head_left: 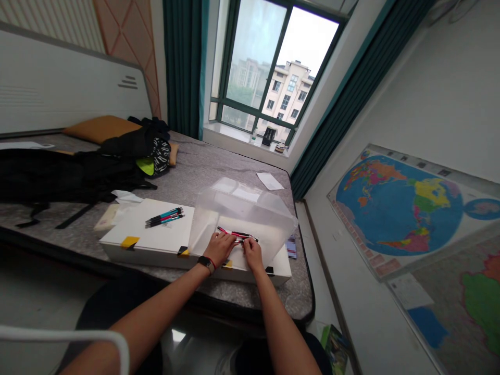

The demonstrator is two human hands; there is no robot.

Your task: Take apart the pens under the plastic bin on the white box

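Note:
A translucent plastic box (250, 208) lies on its side, open toward me, on a white cardboard box (136, 250). Within its opening are both my hands. My left hand (221, 247), with a watch on the wrist, has its fingers closed on the near end of a dark pen (239, 240). My right hand (253, 253) pinches the same pen from the other side; the fingertips are partly hidden. Just beyond them lie red and black pens (234, 232). On the left of the white box rests a group of blue, red and black pens (164, 217).
The white box stands on a bed with a grey mattress (234, 161). A black backpack (58, 174) and an orange pillow (99, 128) lie at the left, with a tissue pack (113, 214) nearer. A paper sheet (269, 181) lies behind the plastic box. A wall is at the right.

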